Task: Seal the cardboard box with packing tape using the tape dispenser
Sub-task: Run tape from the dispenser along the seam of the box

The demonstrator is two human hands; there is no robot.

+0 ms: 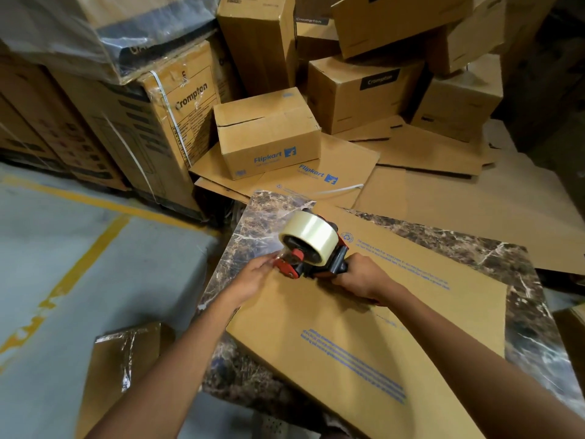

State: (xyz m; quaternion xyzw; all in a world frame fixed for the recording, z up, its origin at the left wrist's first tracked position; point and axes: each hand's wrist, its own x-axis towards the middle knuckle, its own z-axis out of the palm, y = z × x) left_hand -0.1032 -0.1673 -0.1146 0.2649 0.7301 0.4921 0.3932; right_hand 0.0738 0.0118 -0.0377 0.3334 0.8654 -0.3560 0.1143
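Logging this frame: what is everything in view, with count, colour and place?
tape dispenser: one, red and black, held over the table
tape roll: one, clear, on the dispenser
flattened box: one, brown with blue print, lying on the table
table: one, dark marble pattern, centre
Flipkart box: one, brown with blue logo, on flat cardboard behind the table
flat cardboard sheets: several, brown, behind the table
Crompton boxes: several, brown, stacked left and back
wrapped parcel: one, brown under clear film, lower left
floor: grey with yellow lines, left
left hand: one, fingertips at the dispenser's front
right hand: one, grips the dispenser's handle
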